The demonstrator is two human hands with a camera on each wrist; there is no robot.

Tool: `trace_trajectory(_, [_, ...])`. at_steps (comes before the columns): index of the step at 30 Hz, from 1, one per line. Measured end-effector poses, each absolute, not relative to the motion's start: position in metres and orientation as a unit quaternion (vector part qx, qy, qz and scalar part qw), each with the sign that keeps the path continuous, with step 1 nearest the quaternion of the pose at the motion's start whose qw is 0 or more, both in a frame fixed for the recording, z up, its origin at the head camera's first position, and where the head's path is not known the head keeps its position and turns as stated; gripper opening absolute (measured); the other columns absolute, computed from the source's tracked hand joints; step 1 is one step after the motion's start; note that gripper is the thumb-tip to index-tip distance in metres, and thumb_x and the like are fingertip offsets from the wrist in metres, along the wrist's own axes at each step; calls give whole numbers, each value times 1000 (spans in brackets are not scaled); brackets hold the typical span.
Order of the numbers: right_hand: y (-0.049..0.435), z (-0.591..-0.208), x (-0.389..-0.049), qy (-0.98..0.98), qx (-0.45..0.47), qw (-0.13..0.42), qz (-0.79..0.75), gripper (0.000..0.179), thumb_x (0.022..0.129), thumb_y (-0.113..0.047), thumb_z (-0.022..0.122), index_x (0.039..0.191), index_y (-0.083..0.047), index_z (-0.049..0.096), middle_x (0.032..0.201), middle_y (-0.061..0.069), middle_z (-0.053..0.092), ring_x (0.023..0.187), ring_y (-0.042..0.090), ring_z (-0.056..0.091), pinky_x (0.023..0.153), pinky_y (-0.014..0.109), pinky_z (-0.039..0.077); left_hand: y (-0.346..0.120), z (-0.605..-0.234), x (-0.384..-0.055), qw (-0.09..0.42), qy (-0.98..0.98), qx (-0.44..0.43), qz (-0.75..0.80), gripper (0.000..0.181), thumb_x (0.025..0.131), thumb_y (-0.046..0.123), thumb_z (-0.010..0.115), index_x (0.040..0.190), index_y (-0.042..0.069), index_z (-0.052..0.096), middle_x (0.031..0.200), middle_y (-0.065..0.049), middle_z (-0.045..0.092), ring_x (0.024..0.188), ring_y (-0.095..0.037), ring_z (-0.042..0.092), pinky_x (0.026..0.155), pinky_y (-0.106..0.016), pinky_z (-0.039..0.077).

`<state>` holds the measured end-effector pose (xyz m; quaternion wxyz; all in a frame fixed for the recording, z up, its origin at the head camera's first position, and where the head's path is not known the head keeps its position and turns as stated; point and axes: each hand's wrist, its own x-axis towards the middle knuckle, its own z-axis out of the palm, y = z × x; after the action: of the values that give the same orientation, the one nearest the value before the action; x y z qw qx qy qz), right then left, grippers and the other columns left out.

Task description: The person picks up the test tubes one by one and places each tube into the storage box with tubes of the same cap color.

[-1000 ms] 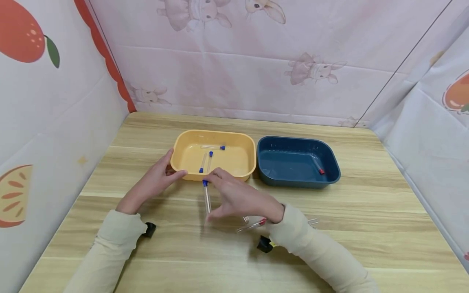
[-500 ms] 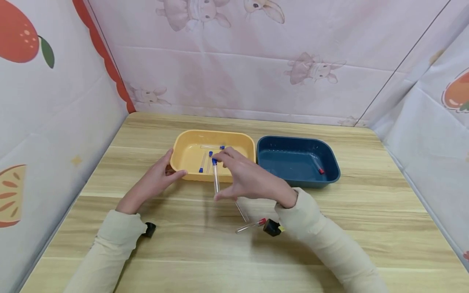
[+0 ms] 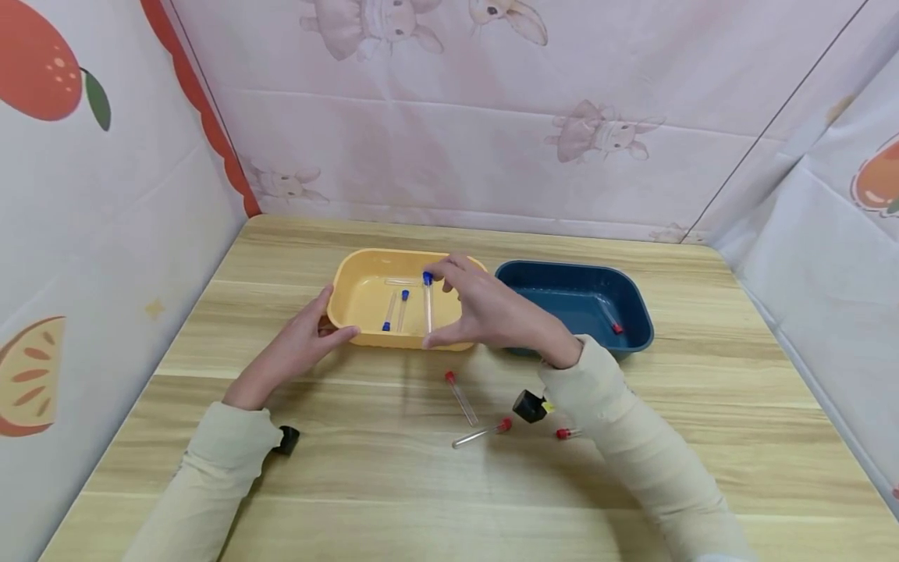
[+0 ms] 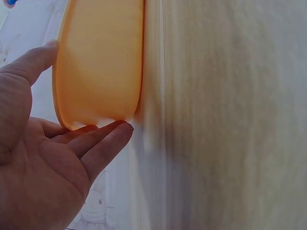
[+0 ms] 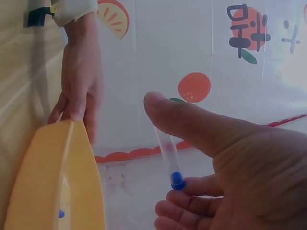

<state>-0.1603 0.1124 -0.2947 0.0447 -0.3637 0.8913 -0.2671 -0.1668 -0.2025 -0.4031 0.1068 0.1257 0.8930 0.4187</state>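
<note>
My right hand (image 3: 485, 304) holds a clear test tube (image 3: 428, 306) with a blue cap over the yellow bin (image 3: 339, 293). In the right wrist view, the tube (image 5: 167, 152) spans from the thumb to the index finger, which touches the cap. My left hand (image 3: 298, 343) holds the bin's near left corner. In the left wrist view, the thumb lies on the rim and the fingers rest against the end wall of the bin (image 4: 103, 62). Several blue-capped tubes, including one test tube (image 3: 403, 311), lie inside; the right hand partly hides one.
Right of the yellow bin stands a dark blue bin (image 3: 642, 332) holding a red-capped tube (image 3: 612, 318). On the wooden table (image 3: 351, 484) lie red-capped tubes (image 3: 463, 402), one partly behind the right sleeve. Printed cloth walls (image 3: 456, 172) stand around the table.
My right hand has carried the blue-capped test tube up and away from the near side to above the yellow bin, uncovering red-capped tubes on the table. The left hand stays put.
</note>
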Motion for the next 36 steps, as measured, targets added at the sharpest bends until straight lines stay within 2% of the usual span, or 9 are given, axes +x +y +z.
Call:
trace_trajectory(7, [116, -291, -168, 900, -335, 57, -272, 90, 79, -39, 92, 149, -2, 48, 138, 14, 51, 119, 27, 53, 93, 40, 54, -202, -403, -166, 107, 889, 131, 426, 94, 104, 32, 66, 165, 3, 0, 166, -25, 22, 144, -39, 41, 113, -51, 40])
trace_trajectory(15, [120, -292, -181, 900, -329, 58, -279, 89, 81, -40, 90, 150, -3, 47, 132, 12, 50, 117, 26, 54, 92, 40, 53, -202, -403, -165, 102, 885, 136, 433, 91, 104, 29, 65, 166, 6, 2, 164, -25, 29, 140, -39, 47, 111, -52, 43])
trace_trajectory(21, [121, -295, -190, 899, -323, 59, -289, 88, 82, -38, 90, 148, -1, 47, 130, 14, 48, 117, 27, 53, 91, 41, 53, -202, -404, -165, 102, 886, 134, 433, 92, 104, 30, 65, 166, 6, 2, 165, -25, 27, 141, -39, 45, 112, -51, 42])
trace_trajectory(28, [120, -303, -199, 900, -307, 68, -302, 89, 82, -37, 90, 150, -1, 46, 137, 19, 46, 120, 30, 51, 91, 41, 53, -202, -405, -165, 102, 887, 133, 431, 92, 104, 30, 66, 166, 6, 1, 165, -24, 27, 141, -38, 46, 112, -51, 42])
trace_trajectory(36, [115, -317, -212, 906, -298, 70, -294, 90, 82, -38, 90, 150, 0, 45, 135, 18, 49, 117, 29, 52, 91, 40, 53, -202, -404, -165, 105, 887, 131, 430, 93, 104, 31, 65, 166, 5, 0, 165, -25, 26, 141, -39, 46, 112, -51, 42])
